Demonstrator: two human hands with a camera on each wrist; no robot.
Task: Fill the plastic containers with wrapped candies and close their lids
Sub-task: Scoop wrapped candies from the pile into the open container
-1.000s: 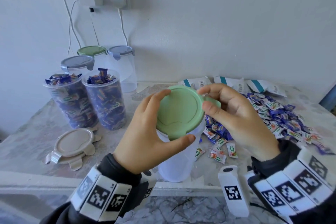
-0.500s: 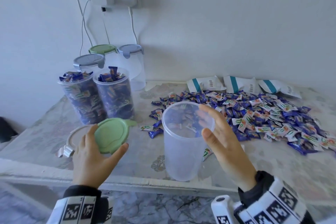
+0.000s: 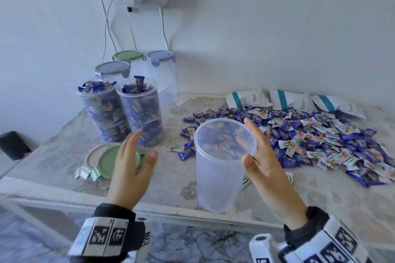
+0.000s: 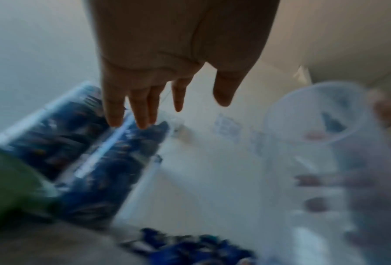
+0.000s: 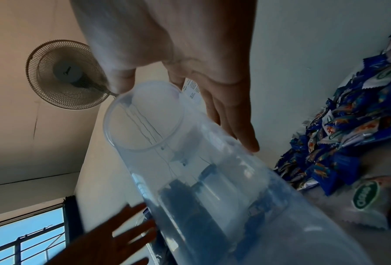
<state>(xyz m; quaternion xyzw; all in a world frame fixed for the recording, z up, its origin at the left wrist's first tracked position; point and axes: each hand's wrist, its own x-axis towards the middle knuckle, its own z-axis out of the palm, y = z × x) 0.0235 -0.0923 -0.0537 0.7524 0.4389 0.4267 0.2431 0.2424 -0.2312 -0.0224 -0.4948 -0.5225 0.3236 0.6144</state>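
Both hands are spread and hold nothing: left hand (image 3: 130, 168) above the green lid (image 3: 106, 161), right hand (image 3: 267, 160) beside the empty container (image 3: 220, 168) on the worktop (image 3: 171, 183); only the right wrist view shows a fan (image 5: 65, 74), the left wrist view being blurred

The empty container (image 3: 220, 168) stands upright between two filled containers (image 3: 121, 113) leftward and candies (image 3: 320, 141) rightward.

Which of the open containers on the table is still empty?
The container nearest the table's front edge, beside the right hand. It is clear right through, while the two open ones at back left are packed with candies.
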